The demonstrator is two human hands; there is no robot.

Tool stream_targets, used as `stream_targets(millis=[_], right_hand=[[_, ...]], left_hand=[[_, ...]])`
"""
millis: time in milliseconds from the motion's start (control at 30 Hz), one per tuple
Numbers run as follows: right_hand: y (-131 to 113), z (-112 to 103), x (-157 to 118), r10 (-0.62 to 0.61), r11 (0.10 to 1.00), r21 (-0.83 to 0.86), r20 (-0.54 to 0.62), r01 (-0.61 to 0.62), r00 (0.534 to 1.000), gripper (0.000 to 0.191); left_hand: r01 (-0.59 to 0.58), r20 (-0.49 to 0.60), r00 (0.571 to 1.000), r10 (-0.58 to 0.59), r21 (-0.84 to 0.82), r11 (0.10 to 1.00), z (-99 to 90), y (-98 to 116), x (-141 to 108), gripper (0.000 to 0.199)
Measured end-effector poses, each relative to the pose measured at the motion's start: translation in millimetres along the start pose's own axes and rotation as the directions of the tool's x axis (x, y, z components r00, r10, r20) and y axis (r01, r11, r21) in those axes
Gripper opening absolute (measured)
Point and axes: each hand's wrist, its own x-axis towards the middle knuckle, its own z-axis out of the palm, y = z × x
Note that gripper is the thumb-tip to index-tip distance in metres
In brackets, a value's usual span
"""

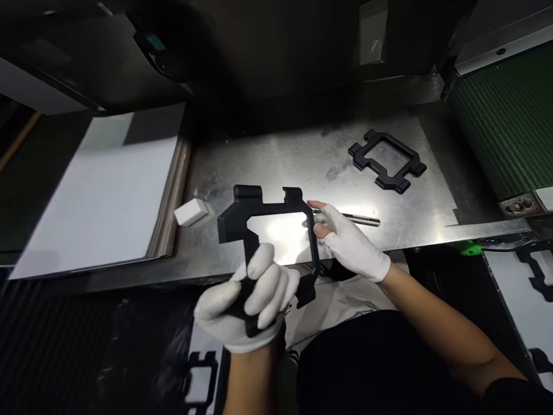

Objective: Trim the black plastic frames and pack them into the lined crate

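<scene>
A black frame (280,208) with a square opening and hooked tabs is tilted up above the metal bench. My left hand (254,294), in a white glove, is closed around its lower left part. At the frame's right side is my right hand (352,245), its white glove leaving thumb and index fingertip bare. Those fingers are bent around a slim, silvery pen-like tool (365,219), which points at the frame's right edge and sticks out behind the hand. Whether the fingertips touch the frame I cannot tell.
A second black frame (389,158) lies on the metal bench (268,155). To the left are a small white block (190,212) and a thick stack of white sheets (116,190). A green conveyor belt (510,109) runs at right. More black frames (540,276) rest on white sheets below bench level.
</scene>
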Motion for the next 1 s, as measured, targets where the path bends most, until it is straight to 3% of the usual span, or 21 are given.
stream_targets(millis=[67,133,167,233,367,567,600,667,767,900,1000], right_hand=[[9,11,-3,0.038,0.894,0.441,0.114,-0.085,0.993,0.051],[17,20,-5,0.053,0.768,0.624,0.162,-0.144,0.985,0.058],[20,23,-6,0.061,0.747,0.646,0.173,-0.16,0.983,0.062],[23,26,-9,0.064,0.799,0.584,0.155,-0.144,0.986,0.068],[27,23,-15,0.043,0.938,0.347,-0.096,-0.007,0.994,0.062],[27,16,-14,0.132,0.97,0.232,-0.228,-0.078,0.965,0.033],[27,16,-14,0.129,0.957,0.283,-0.2,-0.068,0.971,0.035],[25,17,-17,0.123,0.883,0.46,-0.031,-0.095,0.992,0.045],[22,20,-23,0.056,0.727,0.654,0.248,-0.21,0.967,0.058],[19,23,-28,0.047,0.672,0.701,0.278,-0.236,0.959,0.051],[17,20,-28,0.08,0.698,0.67,0.275,-0.251,0.958,0.054]], left_hand=[[-0.042,0.029,0.999,0.044,-0.047,0.998,3.9,-7,-1,0.044],[-0.08,0.035,0.996,0.083,-0.091,0.993,6.5,-12,-2,0.043],[-0.089,0.035,0.995,0.093,-0.107,0.99,7.0,-14,-3,0.043],[-0.095,0.036,0.994,0.1,-0.131,0.987,6.7,-17,-5,0.042],[-0.116,0.037,0.992,0.123,-0.154,0.981,3.3,-17,-8,0.04],[-0.143,0.013,0.989,0.15,-0.225,0.964,-0.2,-20,-12,0.039],[-0.148,0.013,0.988,0.156,-0.235,0.961,-1.0,-20,-12,0.04],[-0.156,0.002,0.987,0.162,-0.255,0.954,-3.8,-23,-12,0.042],[-0.186,-0.002,0.981,0.196,-0.329,0.926,-11.3,-28,-14,0.036],[-0.214,-0.013,0.976,0.219,-0.28,0.936,-22.9,-32,-22,0.021],[-0.18,-0.244,0.952,0.187,0.048,0.982,-27.9,-29,-32,0.033]])
